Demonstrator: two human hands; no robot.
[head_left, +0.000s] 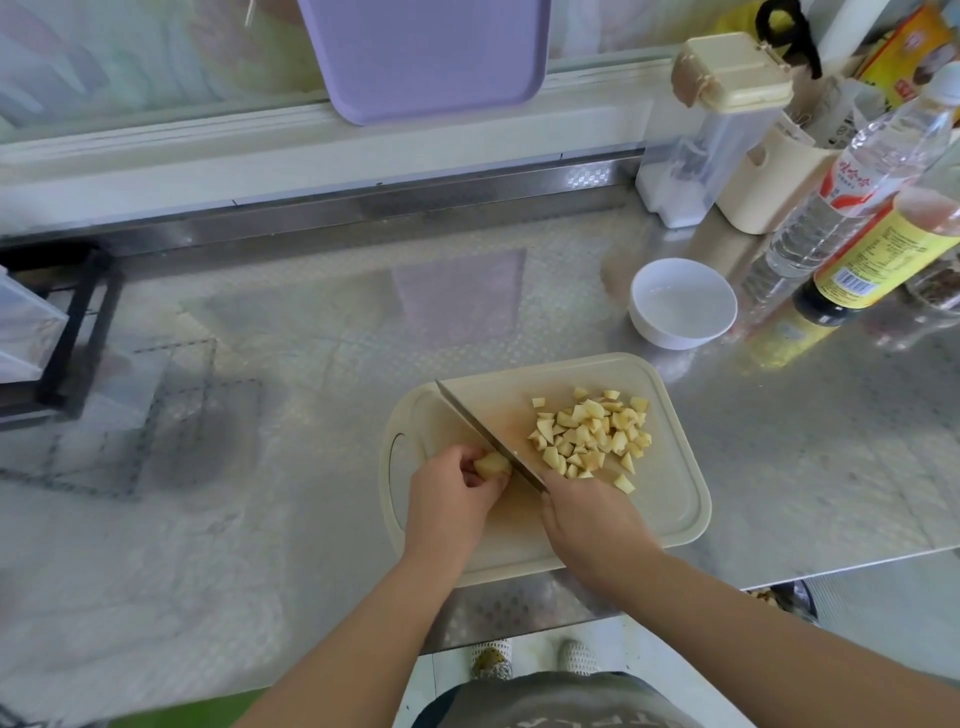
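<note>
1. Stainless-steel counter (311, 338) carries a beige cutting board (670, 499) that lies right at the front edge. Heavy pressure there could, I judge, make the board slide on the smooth metal.
2. The left hand (452, 499) curls its fingers round a small pale fruit chunk (491, 464) at the board's left side, and its fingertips sit just beside the blade. With so little left to hold, a slip could bring the edge onto a finger.
3. The right hand (587, 519) is wrapped round the handle of the knife (483, 431), whose blade angles toward the far left corner and touches the chunk. If the chunk rolls, the cut could skid sideways.
4. The diced pile (592, 436) lies right of the blade, with a stray cube (623, 483) near the right hand. A careless sweep could push pieces off the board.
5. A white bowl (670, 338) stands beyond the board, apart from it, so it is unlikely to be knocked.
</note>
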